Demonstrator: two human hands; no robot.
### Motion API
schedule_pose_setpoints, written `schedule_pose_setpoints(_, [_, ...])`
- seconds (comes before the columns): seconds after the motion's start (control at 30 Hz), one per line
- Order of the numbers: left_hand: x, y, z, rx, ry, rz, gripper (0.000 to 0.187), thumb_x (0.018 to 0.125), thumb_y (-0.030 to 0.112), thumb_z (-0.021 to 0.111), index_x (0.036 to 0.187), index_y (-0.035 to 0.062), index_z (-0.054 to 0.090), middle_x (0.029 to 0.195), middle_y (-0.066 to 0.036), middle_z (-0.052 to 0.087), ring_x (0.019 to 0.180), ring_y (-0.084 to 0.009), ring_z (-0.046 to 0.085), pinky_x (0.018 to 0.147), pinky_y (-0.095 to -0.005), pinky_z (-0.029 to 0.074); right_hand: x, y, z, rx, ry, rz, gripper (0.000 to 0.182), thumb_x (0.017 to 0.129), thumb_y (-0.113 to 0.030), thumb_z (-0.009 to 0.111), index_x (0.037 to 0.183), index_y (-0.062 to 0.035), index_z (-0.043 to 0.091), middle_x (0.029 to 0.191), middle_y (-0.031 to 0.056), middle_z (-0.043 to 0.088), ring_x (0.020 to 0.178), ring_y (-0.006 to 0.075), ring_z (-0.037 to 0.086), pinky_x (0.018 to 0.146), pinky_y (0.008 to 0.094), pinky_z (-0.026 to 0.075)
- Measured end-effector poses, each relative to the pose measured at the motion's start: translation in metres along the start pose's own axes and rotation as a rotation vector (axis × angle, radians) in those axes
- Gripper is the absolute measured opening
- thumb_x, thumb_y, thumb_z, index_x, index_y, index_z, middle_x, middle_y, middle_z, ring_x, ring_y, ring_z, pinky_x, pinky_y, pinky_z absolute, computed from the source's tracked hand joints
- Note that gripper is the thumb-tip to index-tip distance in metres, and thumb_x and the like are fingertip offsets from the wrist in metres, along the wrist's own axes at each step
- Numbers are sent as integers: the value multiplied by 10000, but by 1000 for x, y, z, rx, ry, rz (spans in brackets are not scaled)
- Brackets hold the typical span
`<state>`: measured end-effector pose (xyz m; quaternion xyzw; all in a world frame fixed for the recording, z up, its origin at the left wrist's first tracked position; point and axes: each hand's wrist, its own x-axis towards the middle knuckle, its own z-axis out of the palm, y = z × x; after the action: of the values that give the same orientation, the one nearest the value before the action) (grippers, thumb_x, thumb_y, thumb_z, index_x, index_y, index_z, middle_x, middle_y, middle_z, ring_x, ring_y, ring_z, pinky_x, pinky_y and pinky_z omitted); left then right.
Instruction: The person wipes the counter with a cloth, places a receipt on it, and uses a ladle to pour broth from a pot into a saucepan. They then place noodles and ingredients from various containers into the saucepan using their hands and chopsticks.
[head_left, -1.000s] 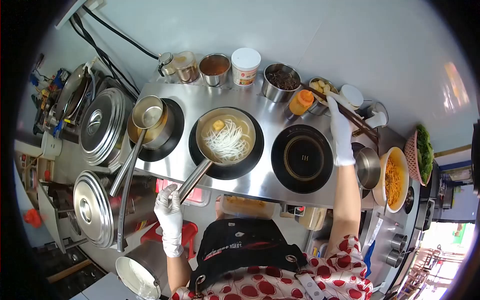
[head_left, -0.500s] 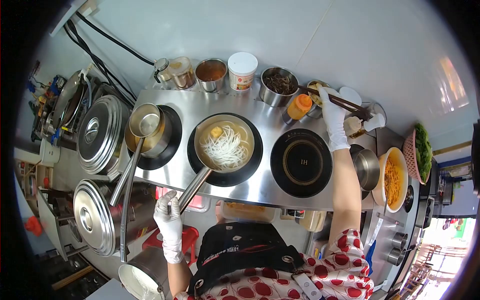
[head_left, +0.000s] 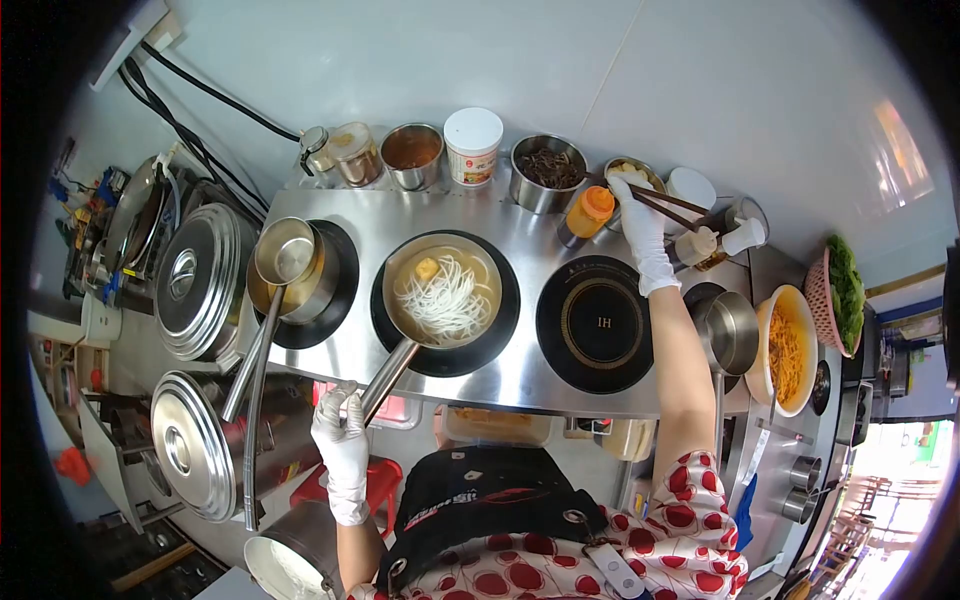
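Note:
My white-gloved left hand (head_left: 342, 430) is closed at the handle end of a steel saucepan (head_left: 388, 380); its exact grip is partly hidden. White noodles (head_left: 440, 305) and a yellow lump (head_left: 428, 268) sit in the pan's broth, over the middle hob. Reaching to the back right, my gloved right hand (head_left: 642, 225) is closed on dark chopsticks (head_left: 678, 203). Its fingers are over a small steel pot (head_left: 652, 178) of pale pieces. Close to that hand stands an orange-capped squeeze bottle (head_left: 585, 217). Dark strips (head_left: 550, 168) fill a neighbouring steel pot.
To the left, a ladle (head_left: 287, 250) rests across another pot, its long handle jutting past the counter edge. Lidded stockpots (head_left: 190, 280) stand beyond. On the right are an induction hob (head_left: 600, 325), a steel pan (head_left: 730, 333) and a bowl of orange shreds (head_left: 790, 350).
My right hand and the chopsticks have shifted slightly, with the fingers still over the small pot. My left hand stays by the saucepan handle. The whole view has moved a little.

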<state>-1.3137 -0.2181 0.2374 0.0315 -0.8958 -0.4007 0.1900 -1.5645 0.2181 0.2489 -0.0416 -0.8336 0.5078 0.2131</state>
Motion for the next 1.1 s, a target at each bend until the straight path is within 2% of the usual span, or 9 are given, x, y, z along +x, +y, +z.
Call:
schedule_pose_setpoints(0.13, [-1, -1, -2, 13, -1, -18, 141, 859, -5, 632, 996, 24, 632, 911, -147, 667, 835, -297, 644, 768, -362, 499, 4, 4, 8, -50, -32, -25, 244, 883, -234, 641, 1019, -36, 681, 997, 63, 688, 946, 202, 629, 901, 302, 456])
schedule_pose_setpoints(0.2, [-1, -2, -3, 23, 3, -9, 142, 857, -6, 633, 996, 23, 633, 906, -148, 665, 831, -300, 643, 766, -362, 499, 8, 4, 8, -284, -25, -43, 240, 887, -228, 633, 1019, -33, 685, 1017, 82, 689, 966, 212, 631, 905, 309, 456])
schedule_pose_setpoints(0.37, [0, -2, -4, 21, 0, -33, 141, 860, -3, 630, 999, 19, 639, 904, -150, 663, 829, -296, 643, 759, -357, 498, 6, 7, 1, -134, 105, -36, 232, 892, -203, 627, 1026, -25, 689, 997, 79, 700, 918, 199, 646, 854, 306, 479])
schedule_pose_setpoints(0.47, [0, -4, -2, 5, 4, -32, 133, 862, 1, 632, 994, 17, 643, 904, -144, 666, 832, -286, 646, 764, -353, 499, -2, -8, -9, 59, 219, -105, 158, 868, -139, 655, 943, -4, 686, 908, 92, 700, 834, 190, 652, 788, 292, 486])
schedule_pose_setpoints(0.6, [1, -4, -1, -27, -15, -73, 135, 863, 5, 634, 997, 17, 644, 910, -138, 670, 834, -272, 648, 771, -346, 500, -8, -26, -27, -30, 246, -230, 148, 880, -125, 647, 923, 12, 686, 894, 82, 701, 813, 167, 648, 770, 286, 487])
schedule_pose_setpoints(0.7, [0, -5, -1, -35, -14, -69, 139, 863, 7, 635, 1001, 15, 649, 921, -138, 675, 844, -263, 653, 780, -341, 501, -14, -38, -34, -24, 274, -211, 142, 884, -116, 641, 914, 14, 689, 872, 81, 700, 791, 159, 642, 758, 285, 490])
schedule_pose_setpoints(0.93, [0, -4, -4, -24, -30, -57, 143, 864, 11, 634, 1005, 10, 655, 927, -144, 683, 868, -270, 661, 801, -343, 503, -22, -60, -45, 37, 262, -203, 154, 874, -123, 652, 948, 5, 693, 967, 87, 678, 880, 173, 632, 809, 292, 484])
schedule_pose_setpoints(1.03, [-1, -7, -4, -30, -33, -44, 142, 863, 13, 633, 1003, 7, 655, 933, -145, 684, 876, -273, 662, 805, -345, 504, -24, -58, -45, -96, 259, -215, 159, 858, -119, 674, 961, 3, 681, 988, 80, 671, 901, 172, 629, 816, 297, 487])
schedule_pose_setpoints(1.1, [-1, -7, -3, -35, -31, -37, 143, 863, 13, 632, 1003, 6, 654, 936, -146, 685, 880, -274, 663, 806, -346, 505, -25, -64, -42, -19, 286, -130, 174, 857, -123, 680, 972, 8, 670, 984, 77, 668, 900, 173, 629, 821, 300, 488])
